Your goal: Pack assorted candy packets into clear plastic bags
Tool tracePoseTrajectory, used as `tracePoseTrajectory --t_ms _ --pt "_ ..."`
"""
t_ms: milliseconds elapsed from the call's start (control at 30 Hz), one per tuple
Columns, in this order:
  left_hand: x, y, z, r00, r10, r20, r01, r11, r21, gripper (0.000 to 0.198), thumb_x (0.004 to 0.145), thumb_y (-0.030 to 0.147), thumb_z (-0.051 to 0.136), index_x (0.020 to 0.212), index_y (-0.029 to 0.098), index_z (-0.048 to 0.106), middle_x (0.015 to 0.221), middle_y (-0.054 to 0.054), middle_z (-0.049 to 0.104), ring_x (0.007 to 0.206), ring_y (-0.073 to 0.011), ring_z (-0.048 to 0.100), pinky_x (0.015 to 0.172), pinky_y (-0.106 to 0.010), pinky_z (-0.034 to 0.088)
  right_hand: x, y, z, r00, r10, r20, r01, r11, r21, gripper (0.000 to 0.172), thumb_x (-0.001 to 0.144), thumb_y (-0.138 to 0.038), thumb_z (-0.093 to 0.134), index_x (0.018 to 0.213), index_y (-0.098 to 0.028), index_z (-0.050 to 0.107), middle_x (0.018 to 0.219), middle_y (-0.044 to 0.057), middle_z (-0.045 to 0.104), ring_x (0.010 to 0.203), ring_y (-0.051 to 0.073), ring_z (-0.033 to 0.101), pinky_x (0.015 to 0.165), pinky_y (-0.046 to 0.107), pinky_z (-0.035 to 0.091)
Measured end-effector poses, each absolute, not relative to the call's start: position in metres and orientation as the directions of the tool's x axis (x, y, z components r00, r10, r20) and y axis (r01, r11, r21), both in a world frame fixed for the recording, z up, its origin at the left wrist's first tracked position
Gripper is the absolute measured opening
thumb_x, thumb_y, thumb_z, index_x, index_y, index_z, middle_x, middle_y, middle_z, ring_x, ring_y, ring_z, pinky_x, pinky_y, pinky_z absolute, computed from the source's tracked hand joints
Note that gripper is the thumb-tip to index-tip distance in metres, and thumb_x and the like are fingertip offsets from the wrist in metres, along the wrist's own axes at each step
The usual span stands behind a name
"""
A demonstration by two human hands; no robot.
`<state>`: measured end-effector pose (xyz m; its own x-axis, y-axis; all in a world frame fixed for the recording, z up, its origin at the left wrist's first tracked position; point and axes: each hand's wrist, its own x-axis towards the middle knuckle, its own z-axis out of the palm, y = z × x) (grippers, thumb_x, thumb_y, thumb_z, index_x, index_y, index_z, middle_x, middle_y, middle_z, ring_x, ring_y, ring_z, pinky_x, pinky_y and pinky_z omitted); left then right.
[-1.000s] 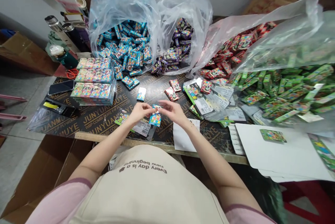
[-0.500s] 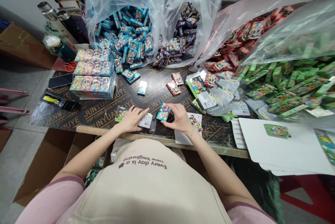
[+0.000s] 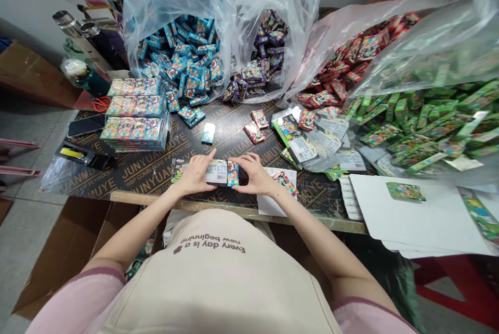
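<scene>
A flat clear plastic packet [image 3: 217, 173] with a grey barcode label lies at the front edge of the table. My left hand [image 3: 195, 174] grips it with thumb and fingers on its two long sides. Its green printed end [image 3: 178, 169] shows left of that hand. At the packet's right end is a small blue printed box [image 3: 233, 173], held between the thumb and fingers of my right hand [image 3: 253, 174]. Box and packet meet; I cannot tell how far the box is inside. A red printed box [image 3: 284, 180] lies on white paper [image 3: 270, 204] by my right wrist.
Plastic bags of blue boxes [image 3: 191, 63], purple boxes [image 3: 268, 53], red boxes [image 3: 351, 63] and green boxes [image 3: 429, 115] line the back. Filled packs [image 3: 134, 128] are stacked left, near a tape dispenser [image 3: 81, 155]. More flat packets [image 3: 307, 141] lie right of centre.
My right hand has brought the blue box left against the packet's right end. My left hand has changed from lying over the packet to gripping its sides. The view has shifted slightly.
</scene>
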<state>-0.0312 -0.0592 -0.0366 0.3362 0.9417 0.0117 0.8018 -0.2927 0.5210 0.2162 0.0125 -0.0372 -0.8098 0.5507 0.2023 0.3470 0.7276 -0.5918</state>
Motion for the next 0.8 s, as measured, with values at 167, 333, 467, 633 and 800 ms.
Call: tracePoseTrajectory --t_ms 167,333,467,633,800 --pt "-0.030 -0.057 -0.036 0.239 0.971 0.029 0.825 -0.219 0.521 0.119 0.060 0.041 0.078 0.150 0.021 0.002 0.124 -0.012 0.051 0.110 -0.0308 0.047 0.095 -0.043 0.036 0.213 0.007 -0.044 -0.676 0.690 0.258 0.440 0.659 -0.610 0.099 0.065 -0.066 0.068 0.145 -0.022 0.029 0.129 0.015 0.056 0.121 0.034 0.047 0.104 0.052 0.024" --pt "-0.033 -0.053 -0.043 0.199 0.980 0.026 0.837 -0.184 0.516 0.119 0.059 0.040 0.079 0.150 0.022 0.005 0.123 -0.012 0.052 0.110 -0.0319 0.048 0.094 -0.045 0.037 0.198 0.041 -0.046 -0.681 0.665 0.306 0.379 0.678 -0.630 0.061 0.087 -0.052 0.050 0.141 -0.027 0.036 0.120 0.010 0.063 0.113 0.028 0.053 0.105 0.051 0.025" --pt "-0.034 -0.054 -0.057 0.195 0.981 0.012 0.843 -0.174 0.509 0.119 0.057 0.039 0.080 0.150 0.023 0.008 0.123 -0.012 0.051 0.113 -0.0326 0.047 0.097 -0.047 0.035 0.165 0.139 -0.042 -0.287 0.889 0.357 0.641 0.455 -0.618 0.080 0.075 -0.062 0.060 0.141 -0.023 0.036 0.141 0.018 0.043 0.130 0.035 0.038 0.102 0.054 0.029" --pt "-0.031 -0.057 -0.071 0.196 0.981 0.001 0.838 -0.168 0.520 0.116 0.057 0.039 0.080 0.149 0.026 0.011 0.124 -0.011 0.051 0.115 -0.0324 0.047 0.102 -0.051 0.033 0.105 0.238 -0.036 0.098 0.989 0.114 0.712 0.011 -0.702 0.104 0.068 -0.056 0.068 0.148 -0.016 0.015 0.124 0.026 0.052 0.119 0.042 0.048 0.092 0.061 0.036" --pt "-0.031 -0.057 -0.073 0.188 0.982 -0.003 0.825 -0.156 0.543 0.114 0.058 0.040 0.079 0.149 0.028 0.011 0.125 -0.011 0.051 0.116 -0.0329 0.047 0.102 -0.053 0.032 0.091 0.248 -0.046 -0.012 0.999 0.034 0.655 0.034 -0.755 0.091 0.071 -0.035 0.066 0.145 -0.014 0.018 0.116 0.019 0.059 0.107 0.031 0.058 0.092 0.045 0.043"
